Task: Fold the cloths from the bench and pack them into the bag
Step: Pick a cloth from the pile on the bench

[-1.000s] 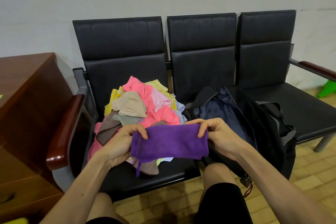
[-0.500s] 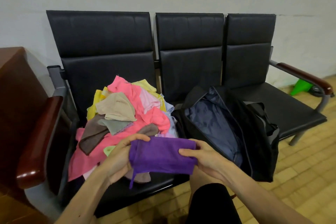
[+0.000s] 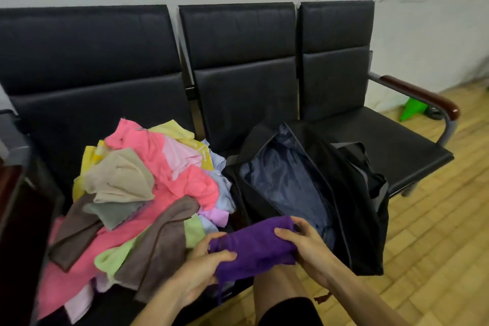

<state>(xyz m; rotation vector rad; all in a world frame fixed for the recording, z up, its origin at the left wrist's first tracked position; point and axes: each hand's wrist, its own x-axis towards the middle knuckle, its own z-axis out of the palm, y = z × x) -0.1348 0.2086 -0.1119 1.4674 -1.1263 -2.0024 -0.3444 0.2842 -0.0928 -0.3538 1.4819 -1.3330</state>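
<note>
Our left grip (image 3: 201, 268) and right grip (image 3: 307, 249) each clasp the folded purple fleece cloth (image 3: 254, 245). It hangs, seemingly, over the front edge of the surface (image 3: 397, 145).

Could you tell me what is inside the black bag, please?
Inside the bag only its blue lining shows, with no cloths visible. Its near end is covered by the purple cloth and the right hand.

Bench (image 3: 238, 34): matt black leather-look pads, grey metal frame (image 3: 449, 128), glossy dark wood armrest (image 3: 423, 95). On bench: bag (image 3: 362, 219) is black fabric w/ smooth, slightly shiny blue-grey lining (image 3: 285, 182). At bench front edge: purple cloth (image 3: 254, 246) looks soft, fuzzy. Floor (image 3: 436, 246) beside bench: matt wood.
</note>
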